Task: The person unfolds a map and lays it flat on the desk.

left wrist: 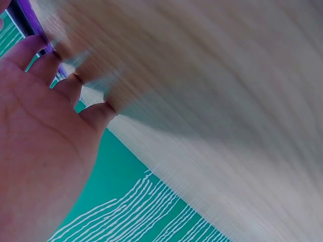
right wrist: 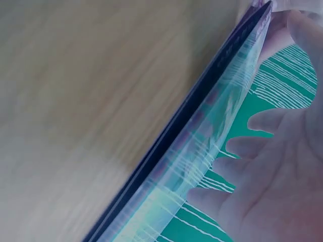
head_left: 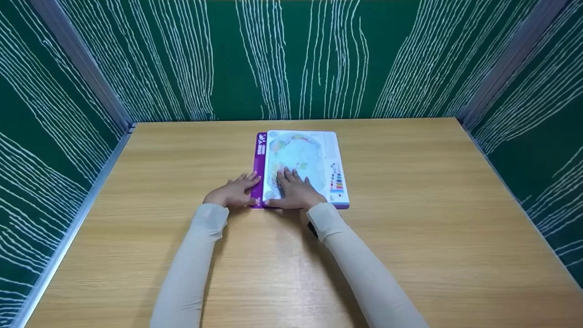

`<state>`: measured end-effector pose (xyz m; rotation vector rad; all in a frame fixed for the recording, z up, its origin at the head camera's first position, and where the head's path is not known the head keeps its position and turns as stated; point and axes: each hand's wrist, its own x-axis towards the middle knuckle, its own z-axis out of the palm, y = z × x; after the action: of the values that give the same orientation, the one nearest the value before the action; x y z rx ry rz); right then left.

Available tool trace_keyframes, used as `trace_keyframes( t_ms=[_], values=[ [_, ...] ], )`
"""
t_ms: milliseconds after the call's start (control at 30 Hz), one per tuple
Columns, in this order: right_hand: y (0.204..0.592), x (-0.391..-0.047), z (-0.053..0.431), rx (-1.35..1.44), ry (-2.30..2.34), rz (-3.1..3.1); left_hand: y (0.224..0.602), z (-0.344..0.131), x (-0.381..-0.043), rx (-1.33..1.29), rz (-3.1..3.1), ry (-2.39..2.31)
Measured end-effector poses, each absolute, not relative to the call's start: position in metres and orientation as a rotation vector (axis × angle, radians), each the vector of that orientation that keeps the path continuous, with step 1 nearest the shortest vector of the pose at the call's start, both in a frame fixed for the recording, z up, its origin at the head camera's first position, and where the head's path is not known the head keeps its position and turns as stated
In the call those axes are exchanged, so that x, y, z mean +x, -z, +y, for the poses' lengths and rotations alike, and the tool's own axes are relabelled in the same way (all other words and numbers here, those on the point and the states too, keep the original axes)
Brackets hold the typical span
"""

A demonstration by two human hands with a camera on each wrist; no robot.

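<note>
A flat map board (head_left: 314, 150) lies on the table, its white face printed with a mostly pale blue map and small coloured pictures at the lower right. Along its left side a purple strip (head_left: 258, 157) with white print sticks out. My right hand (head_left: 297, 192) is over the lower part of the map, fingers spread and pointing away. At the strip's lower left, my left hand (head_left: 237, 190) has its fingers extended, fingertips at the purple. In the right wrist view the board's dark edge (right wrist: 186, 116) shows as thin layers under a glossy top.
The wooden table (head_left: 432, 218) extends around the board on all sides. Green panels with white wavy lines (head_left: 328, 59) stand behind it and to both sides, joined by metal corner posts (head_left: 514, 59). Light sleeves (head_left: 186, 269) cover both forearms.
</note>
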<state>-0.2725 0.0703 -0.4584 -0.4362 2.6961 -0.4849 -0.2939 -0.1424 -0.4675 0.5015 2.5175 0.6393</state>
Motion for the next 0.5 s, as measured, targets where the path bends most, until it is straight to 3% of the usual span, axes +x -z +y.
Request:
trace_keyframes(
  t_ms=[500],
  values=[
    [0.462,-0.275,0.055,-0.391,0.438,2.713,0.469,-0.143,-0.294,0.464,2.521,-0.653]
  ],
)
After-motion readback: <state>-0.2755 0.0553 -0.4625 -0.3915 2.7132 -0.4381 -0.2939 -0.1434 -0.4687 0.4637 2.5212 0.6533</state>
